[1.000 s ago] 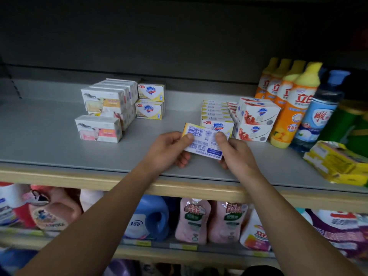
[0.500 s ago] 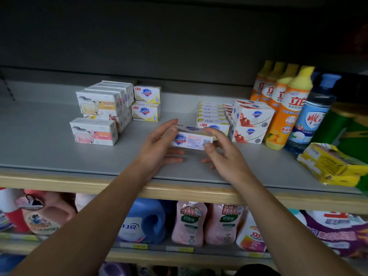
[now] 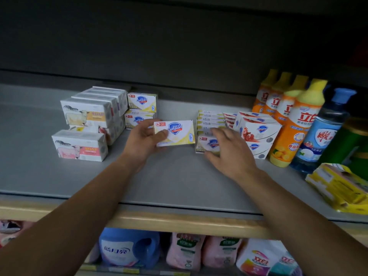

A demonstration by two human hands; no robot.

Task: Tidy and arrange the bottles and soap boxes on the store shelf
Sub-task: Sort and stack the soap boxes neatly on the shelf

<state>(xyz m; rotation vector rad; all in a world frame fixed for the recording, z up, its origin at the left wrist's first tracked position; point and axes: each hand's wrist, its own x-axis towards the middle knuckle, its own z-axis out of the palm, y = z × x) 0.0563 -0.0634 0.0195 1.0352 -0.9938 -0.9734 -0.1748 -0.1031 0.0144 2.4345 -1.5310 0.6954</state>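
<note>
My left hand (image 3: 144, 141) grips a yellow-and-white Safeguard soap box (image 3: 177, 132) by its left end, face toward me, just above the grey shelf (image 3: 169, 182). My right hand (image 3: 229, 150) rests with spread fingers on the front box of a row of matching yellow soap boxes (image 3: 209, 124). Red-and-white soap boxes (image 3: 256, 132) stand right of that row. Orange dish-soap bottles (image 3: 292, 120) and a blue bottle (image 3: 326, 132) line the right side. Two more yellow soap boxes (image 3: 141, 110) are stacked behind my left hand.
White sheep-print soap boxes (image 3: 89, 120) are piled at the left. A crumpled yellow pack (image 3: 338, 186) lies at the right front edge. Green containers (image 3: 350, 140) stand far right. Detergent jugs and pouches (image 3: 185, 251) fill the shelf below.
The soap box was turned from barcode side to logo side and moved left. My right hand let go of it and went to the yellow row.
</note>
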